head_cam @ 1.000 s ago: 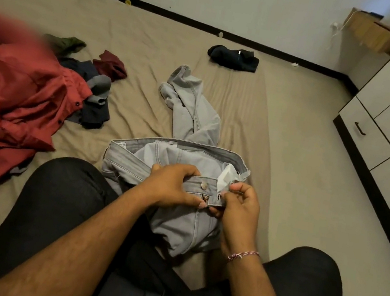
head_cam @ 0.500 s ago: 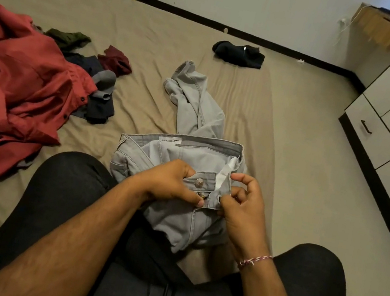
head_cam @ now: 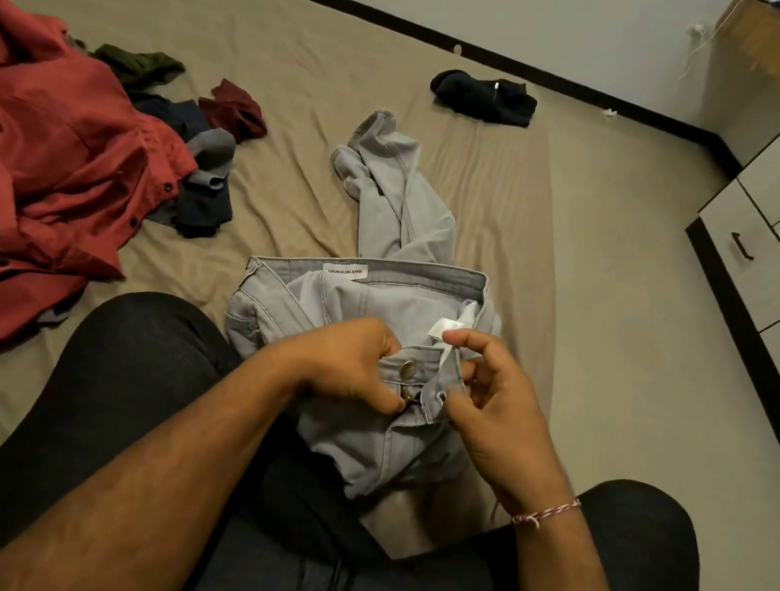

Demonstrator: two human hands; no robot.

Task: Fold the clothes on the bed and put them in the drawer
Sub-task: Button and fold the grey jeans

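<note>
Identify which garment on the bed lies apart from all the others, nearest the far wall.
The black garment, alone at the bed's far edge. The red shirt and small dark pieces cluster at left; the grey jeans are in both hands.

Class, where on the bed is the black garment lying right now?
In the head view, the black garment lies alone at the bed's far right edge, beyond the grey jeans and near the dark skirting board.

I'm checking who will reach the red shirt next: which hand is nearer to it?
Left. The left hand grips the grey jeans at the waistband, on the side toward the red shirt. The right hand pinches the fly's other side, farther away.
</note>
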